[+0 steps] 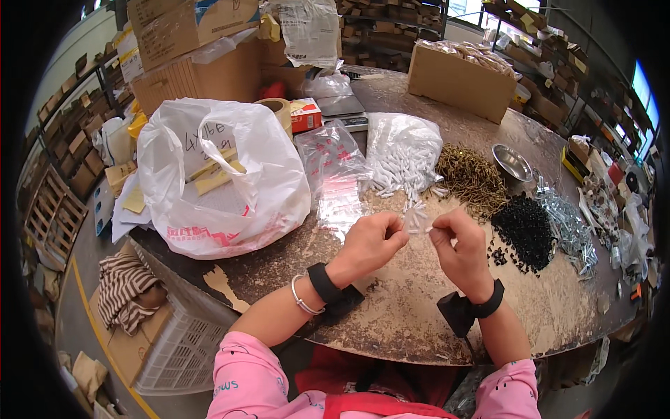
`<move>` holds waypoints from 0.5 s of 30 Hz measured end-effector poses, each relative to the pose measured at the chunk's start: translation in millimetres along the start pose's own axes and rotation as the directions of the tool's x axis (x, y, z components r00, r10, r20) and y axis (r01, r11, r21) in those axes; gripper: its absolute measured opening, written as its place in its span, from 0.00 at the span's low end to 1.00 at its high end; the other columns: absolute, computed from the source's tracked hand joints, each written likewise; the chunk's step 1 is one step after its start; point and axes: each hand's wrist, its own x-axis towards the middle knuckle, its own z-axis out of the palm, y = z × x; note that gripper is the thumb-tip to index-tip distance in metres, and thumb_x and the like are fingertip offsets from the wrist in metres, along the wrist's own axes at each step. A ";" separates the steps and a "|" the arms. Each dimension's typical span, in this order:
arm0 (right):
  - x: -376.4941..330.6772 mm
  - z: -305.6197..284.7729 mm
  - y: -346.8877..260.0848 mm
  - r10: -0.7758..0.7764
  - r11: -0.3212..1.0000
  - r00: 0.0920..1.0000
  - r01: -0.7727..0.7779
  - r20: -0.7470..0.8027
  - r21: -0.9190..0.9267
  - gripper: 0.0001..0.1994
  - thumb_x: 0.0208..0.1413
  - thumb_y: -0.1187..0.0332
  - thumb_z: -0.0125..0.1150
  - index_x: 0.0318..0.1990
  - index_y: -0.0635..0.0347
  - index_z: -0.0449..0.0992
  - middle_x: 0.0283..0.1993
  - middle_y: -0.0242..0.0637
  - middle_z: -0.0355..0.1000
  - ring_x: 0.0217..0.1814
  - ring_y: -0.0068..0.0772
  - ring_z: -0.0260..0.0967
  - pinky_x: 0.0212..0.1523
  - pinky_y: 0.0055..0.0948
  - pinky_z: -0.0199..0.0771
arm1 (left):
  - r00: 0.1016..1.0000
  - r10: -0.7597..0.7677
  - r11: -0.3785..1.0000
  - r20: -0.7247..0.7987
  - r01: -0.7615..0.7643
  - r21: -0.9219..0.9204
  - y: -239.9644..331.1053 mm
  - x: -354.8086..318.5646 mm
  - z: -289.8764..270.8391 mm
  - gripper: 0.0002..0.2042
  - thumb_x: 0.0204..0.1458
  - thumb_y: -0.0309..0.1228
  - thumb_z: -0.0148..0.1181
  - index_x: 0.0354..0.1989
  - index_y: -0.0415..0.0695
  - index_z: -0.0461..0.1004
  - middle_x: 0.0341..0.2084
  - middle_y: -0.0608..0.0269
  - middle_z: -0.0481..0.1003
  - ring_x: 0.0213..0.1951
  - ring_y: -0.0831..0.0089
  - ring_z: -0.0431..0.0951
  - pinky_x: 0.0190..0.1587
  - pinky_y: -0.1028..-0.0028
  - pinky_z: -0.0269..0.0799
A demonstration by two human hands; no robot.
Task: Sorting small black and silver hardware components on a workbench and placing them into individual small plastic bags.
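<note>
My left hand and my right hand face each other over the table's middle, fingers pinched. Between the fingertips is what looks like a small clear plastic bag, its edges hard to make out. Just beyond lies a heap of white plastic wall plugs, spilling from a larger clear bag. To their right are a pile of brass-coloured screws, a pile of small black pieces and a pile of silvery screws. Flat clear bags lie beyond my left hand.
A large white plastic bag with papers inside stands at the left. Behind are cardboard boxes, a tape roll, a scale and an open carton. A metal bowl sits at the right, a white crate below left.
</note>
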 end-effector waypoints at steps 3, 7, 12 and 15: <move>-4.9 4.4 -1.4 0.196 0.968 0.968 -0.217 0.156 0.127 0.07 0.49 0.72 0.59 0.33 0.67 0.72 0.25 0.40 0.71 0.24 0.29 0.68 0.26 0.27 0.67 | 0.998 0.046 0.999 -0.041 -0.046 -0.014 5.6 -3.7 7.4 0.08 0.44 0.31 0.59 0.24 0.39 0.72 0.16 0.56 0.72 0.21 0.62 0.74 0.25 0.68 0.67; -12.1 21.4 15.5 0.300 0.870 0.931 -0.357 0.208 0.340 0.08 0.51 0.70 0.58 0.33 0.69 0.73 0.25 0.37 0.73 0.27 0.20 0.69 0.29 0.22 0.69 | 0.996 0.086 0.995 -0.036 -0.087 -0.052 7.2 -5.0 14.7 0.09 0.46 0.30 0.61 0.24 0.37 0.71 0.16 0.62 0.72 0.21 0.77 0.70 0.25 0.76 0.66; -9.8 19.1 17.4 0.372 0.837 0.906 -0.422 0.202 0.349 0.08 0.51 0.71 0.54 0.30 0.68 0.72 0.21 0.38 0.71 0.23 0.24 0.68 0.26 0.25 0.68 | 0.997 0.021 0.968 0.068 -0.004 -0.251 -0.2 -1.9 15.5 0.07 0.48 0.27 0.59 0.25 0.36 0.70 0.16 0.65 0.72 0.23 0.82 0.71 0.26 0.79 0.67; -7.6 17.6 14.7 0.296 0.932 0.944 -0.318 0.142 0.171 0.06 0.50 0.72 0.53 0.27 0.67 0.71 0.19 0.43 0.69 0.21 0.35 0.68 0.24 0.30 0.67 | 0.998 -0.001 0.971 0.065 0.016 -0.238 1.5 -0.4 14.0 0.06 0.49 0.26 0.55 0.25 0.36 0.69 0.15 0.64 0.71 0.21 0.81 0.72 0.24 0.78 0.67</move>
